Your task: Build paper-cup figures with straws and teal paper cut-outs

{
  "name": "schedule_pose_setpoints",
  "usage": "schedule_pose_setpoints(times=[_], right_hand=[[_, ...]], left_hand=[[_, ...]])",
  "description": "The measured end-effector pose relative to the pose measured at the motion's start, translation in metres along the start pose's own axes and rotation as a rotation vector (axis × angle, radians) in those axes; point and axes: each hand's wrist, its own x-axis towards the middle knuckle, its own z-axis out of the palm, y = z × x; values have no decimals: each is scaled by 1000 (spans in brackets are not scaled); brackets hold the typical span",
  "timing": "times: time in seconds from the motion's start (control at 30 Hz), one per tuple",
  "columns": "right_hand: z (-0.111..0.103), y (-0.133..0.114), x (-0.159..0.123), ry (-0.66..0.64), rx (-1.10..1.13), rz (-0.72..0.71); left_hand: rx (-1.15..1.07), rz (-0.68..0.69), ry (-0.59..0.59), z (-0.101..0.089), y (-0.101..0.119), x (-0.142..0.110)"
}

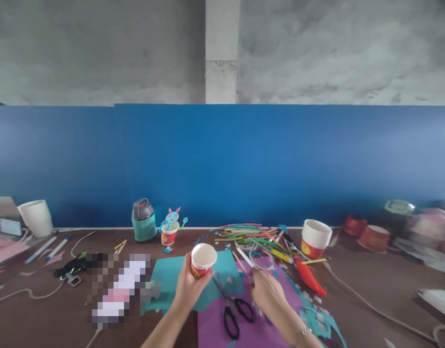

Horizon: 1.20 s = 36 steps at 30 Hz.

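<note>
My left hand (pixel 191 285) is wrapped around a red and white paper cup (pixel 203 261), its open mouth tilted towards me. My right hand (pixel 268 290) is closed with its fingertips hidden, at the near end of a white marker pen (pixel 246 257). A clear ring (pixel 263 258), perhaps a roll of tape, lies just beyond those fingers. Between my hands, black-handled scissors (pixel 231 307) rest with blades pointing away. Beneath are a teal paper sheet (pixel 166 275) and a purple sheet (pixel 211 328). Behind the left hand stands a decorated paper cup (pixel 169 234) with a teal paper cat figure.
Several coloured sticks (pixel 247 232) lie in a pile at the back. On the right are a large paper cup (pixel 316 239), a red pointed object (pixel 309 275) and a cable (pixel 374 309). A teal, dark-lidded container (pixel 143 222) stands back left, near several markers (pixel 58 247). A blue partition (pixel 222 164) bounds the desk.
</note>
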Motion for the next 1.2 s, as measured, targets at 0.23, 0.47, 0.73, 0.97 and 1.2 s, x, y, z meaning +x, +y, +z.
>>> schedule_pose_setpoints(times=[0.23, 0.47, 0.73, 0.97, 1.2], right_hand=[[-3, -21, -9, 13, 792, -340], [-8, -33, -19, -281, 1025, -284], [0, -31, -15, -327, 1072, -260], [0, -35, -17, -326, 1082, -236], [-1, -35, -15, -354, 1149, -221]], left_hand=[[203, 74, 48, 5, -6, 0], [287, 123, 40, 4, -5, 0], [326, 175, 51, 6, -9, -2], [318, 149, 42, 8, -8, -4], [341, 152, 45, 11, -4, -5]])
